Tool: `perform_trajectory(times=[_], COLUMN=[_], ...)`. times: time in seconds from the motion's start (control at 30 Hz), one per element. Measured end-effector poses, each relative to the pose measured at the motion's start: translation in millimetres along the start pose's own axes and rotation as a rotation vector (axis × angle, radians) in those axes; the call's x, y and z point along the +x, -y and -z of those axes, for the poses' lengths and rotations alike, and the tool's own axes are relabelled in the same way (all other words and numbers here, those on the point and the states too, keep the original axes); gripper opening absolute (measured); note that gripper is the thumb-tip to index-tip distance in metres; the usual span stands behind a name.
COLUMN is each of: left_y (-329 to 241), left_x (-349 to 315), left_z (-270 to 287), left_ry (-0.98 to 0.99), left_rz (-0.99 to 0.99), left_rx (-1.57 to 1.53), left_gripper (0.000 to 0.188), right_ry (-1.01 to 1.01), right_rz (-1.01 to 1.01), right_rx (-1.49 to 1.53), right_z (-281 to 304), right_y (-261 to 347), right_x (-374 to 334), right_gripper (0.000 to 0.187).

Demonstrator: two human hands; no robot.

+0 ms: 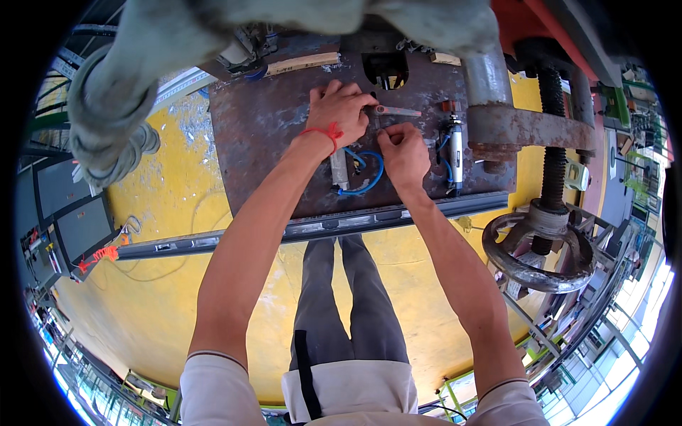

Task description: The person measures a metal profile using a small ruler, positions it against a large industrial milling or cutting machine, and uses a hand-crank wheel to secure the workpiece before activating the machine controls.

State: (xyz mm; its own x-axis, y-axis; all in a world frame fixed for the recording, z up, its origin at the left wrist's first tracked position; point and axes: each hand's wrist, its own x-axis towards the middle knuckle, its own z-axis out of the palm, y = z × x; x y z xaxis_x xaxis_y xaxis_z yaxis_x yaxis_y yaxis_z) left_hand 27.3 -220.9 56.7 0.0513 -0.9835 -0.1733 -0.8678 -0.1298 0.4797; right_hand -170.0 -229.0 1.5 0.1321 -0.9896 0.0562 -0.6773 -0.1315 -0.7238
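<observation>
My left hand [337, 113], a red string at its wrist, is closed over the dark metal table [263, 142]. Its fingertips meet the left end of a small flat metal lever [399, 111], and whatever is under the palm is hidden. Just below the lever, my right hand [405, 156] pinches thumb against fingers; what is between them is too small to make out. A silver air cylinder [339, 170] lies below my left hand, with a blue air hose [374, 183] curving from it. Right of my right hand lies a second silver cylinder [456, 153].
A dark slotted rail [341, 225] runs along the table's near edge. Overhead hangs a large grey machine casting [305, 15]. At right stand a threaded screw [553, 170] and a metal handwheel [538, 252]. Wooden strips [302, 64] lie at the back.
</observation>
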Motion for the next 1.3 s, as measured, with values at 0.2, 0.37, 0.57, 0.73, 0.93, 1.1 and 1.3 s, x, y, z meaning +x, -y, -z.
perform_trajectory(times=[0.2,0.37,0.57,0.73,0.93,1.1,1.3], left_y=[3,2,3,2,-1,3,3], left_x=[-2,-1,-2,0,-1,-1,0], left_z=[-1,-1,-2,0,3,-3,-5], left_ry=[0.001,-0.006,-0.045,-0.027,-0.011,-0.057,-0.05], left_rz=[0.001,-0.006,-0.018,-0.017,0.005,-0.007,-0.008], left_rx=[0.002,0.001,0.016,-0.009,-0.005,-0.013,-0.014], left_gripper=[0.034,0.034,0.033,0.033,0.035,0.033,0.034], right_ry=[-0.005,0.114,0.262,0.223,0.148,0.102,0.083], right_rz=[0.004,0.044,-0.05,-0.062,-0.002,0.001,0.072], right_rx=[-0.143,-0.187,-0.187,-0.186,-0.185,-0.062,-0.061], right_z=[4,14,21,14,12,8,10], right_y=[23,23,33,21,17,16,15], right_x=[-2,6,23,23,14,7,3], right_gripper=[0.024,0.025,0.026,0.024,0.026,0.026,0.025])
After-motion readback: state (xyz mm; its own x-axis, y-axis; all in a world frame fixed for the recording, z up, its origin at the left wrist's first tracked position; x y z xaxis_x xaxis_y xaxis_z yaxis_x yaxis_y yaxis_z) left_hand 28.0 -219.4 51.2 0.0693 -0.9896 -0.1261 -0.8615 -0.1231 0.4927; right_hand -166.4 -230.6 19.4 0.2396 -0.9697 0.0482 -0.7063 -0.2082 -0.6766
